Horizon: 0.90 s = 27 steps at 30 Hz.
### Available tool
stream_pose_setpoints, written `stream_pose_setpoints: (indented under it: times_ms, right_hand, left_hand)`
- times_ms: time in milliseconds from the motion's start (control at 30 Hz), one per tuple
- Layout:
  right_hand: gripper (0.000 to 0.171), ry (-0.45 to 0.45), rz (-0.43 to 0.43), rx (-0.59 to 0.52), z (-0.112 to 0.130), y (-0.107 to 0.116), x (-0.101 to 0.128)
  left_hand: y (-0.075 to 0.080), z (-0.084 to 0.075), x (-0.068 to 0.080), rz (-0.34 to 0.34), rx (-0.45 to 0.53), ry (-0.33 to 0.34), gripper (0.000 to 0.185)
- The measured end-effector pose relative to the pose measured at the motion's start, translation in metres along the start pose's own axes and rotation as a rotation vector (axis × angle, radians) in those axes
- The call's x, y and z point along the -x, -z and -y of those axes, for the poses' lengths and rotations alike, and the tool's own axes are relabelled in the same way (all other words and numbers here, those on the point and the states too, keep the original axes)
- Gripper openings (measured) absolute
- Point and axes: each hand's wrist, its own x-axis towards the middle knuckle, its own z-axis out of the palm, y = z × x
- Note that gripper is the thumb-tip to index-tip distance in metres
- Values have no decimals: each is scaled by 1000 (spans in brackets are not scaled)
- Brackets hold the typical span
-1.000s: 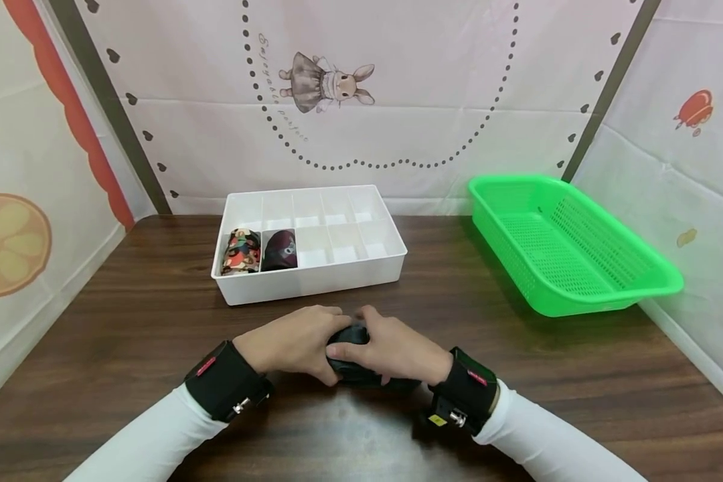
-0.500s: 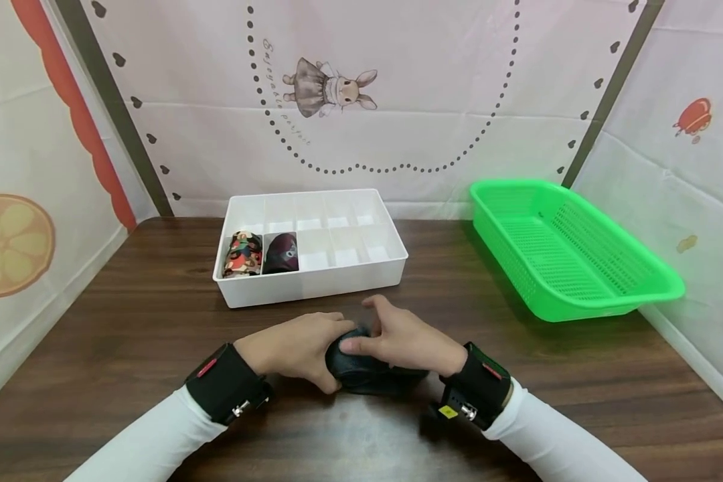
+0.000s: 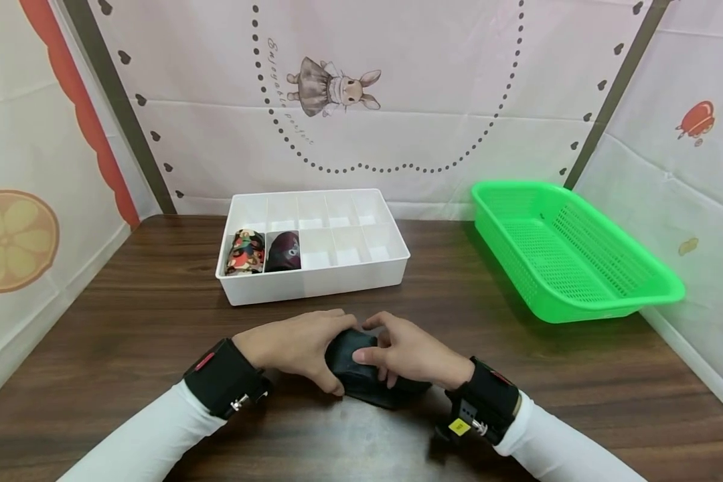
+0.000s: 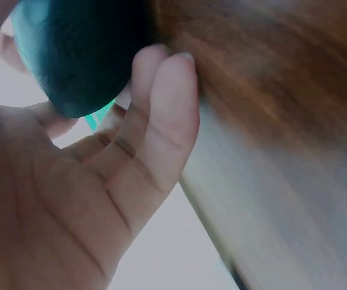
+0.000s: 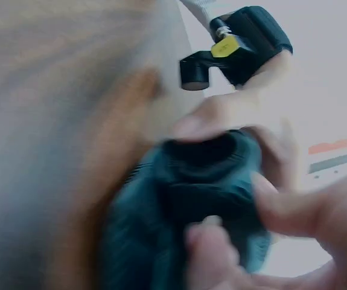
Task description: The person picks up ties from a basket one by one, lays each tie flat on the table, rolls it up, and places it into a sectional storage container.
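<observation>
A dark green-black cloth garment (image 3: 354, 367), rolled into a bundle, lies on the brown table between both hands. My left hand (image 3: 301, 345) holds its left end, thumb in front and fingers behind. In the left wrist view the rounded end of the garment (image 4: 79, 57) sits inside the curved fingers. My right hand (image 3: 418, 349) grips the other side, thumb on top and fingers bent at the cloth. The right wrist view shows an open fold in the garment (image 5: 146, 223), with a fingertip pressed into it. The exact kind of garment cannot be made out.
Behind the hands stands a white divided box (image 3: 319, 284). A multicoloured rolled cloth (image 3: 245, 253) and a dark maroon one (image 3: 284, 252) fill two front-left compartments. A green mesh basket (image 3: 578, 311) sits at the back right. Printed white sheets (image 3: 434, 80) enclose the table (image 3: 126, 314).
My right hand has shifted slightly right and toward the table's front, its index finger lifting and then coming down again. More of the garment shows. The left hand keeps its hold.
</observation>
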Motion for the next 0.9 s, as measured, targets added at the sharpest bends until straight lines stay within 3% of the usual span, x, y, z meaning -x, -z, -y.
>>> stream_pose_setpoints:
  times_ms: [133, 233, 433, 533, 633, 900]
  right_hand:
    - [41, 69, 2, -139, -14, -1, 2]
    - [39, 92, 14, -189, -18, -1, -1]
    - [61, 55, -30, -38, -3, 1, -3]
    - [69, 28, -57, 40, 8, -4, -6]
    - [68, 12, -59, 49, 12, -7, -10]
    - [48, -44, 30, -235, -10, 1, -1]
  left_hand:
    - [0, -1, -3, -20, 27, -48, 72]
    - [-2, 0, -5, -49, 3, -74, 64]
    - [-6, -7, -7, -93, -97, -11, 52]
    - [-4, -10, -6, -88, -95, 26, 50]
    - [-2, -9, -5, -72, -71, 36, 52]
    - [3, -4, 0, -41, 33, 2, 75]
